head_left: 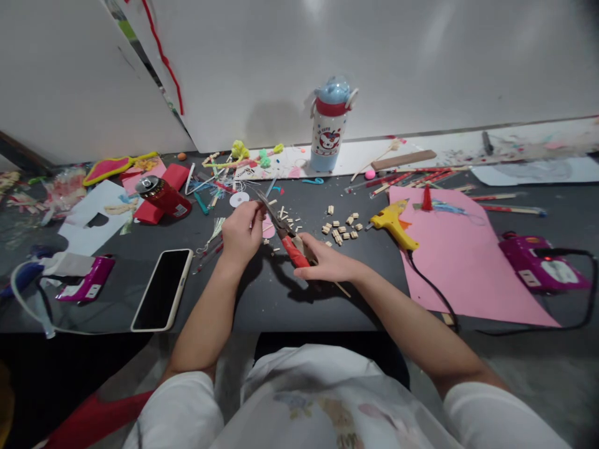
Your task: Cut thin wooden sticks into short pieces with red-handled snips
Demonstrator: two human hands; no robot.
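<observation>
My right hand (327, 260) is closed around the red handles of a pair of cutting pliers (282, 231), whose dark jaws point up and left over the black table (281, 299). My left hand (242, 234) is closed in a pinch right beside the jaws, holding a thin wooden stick; the stick itself is hard to make out. Several short cut wooden pieces (340, 229) lie scattered just right of the pliers. A thin stick pokes out below my right hand.
A phone (162, 289) lies face up to the left. A yellow glue gun (394, 222) rests by a pink paper sheet (461, 262). A red can (163, 195), a bottle (327, 128), a purple device (540, 265) and loose sticks and scraps crowd the back.
</observation>
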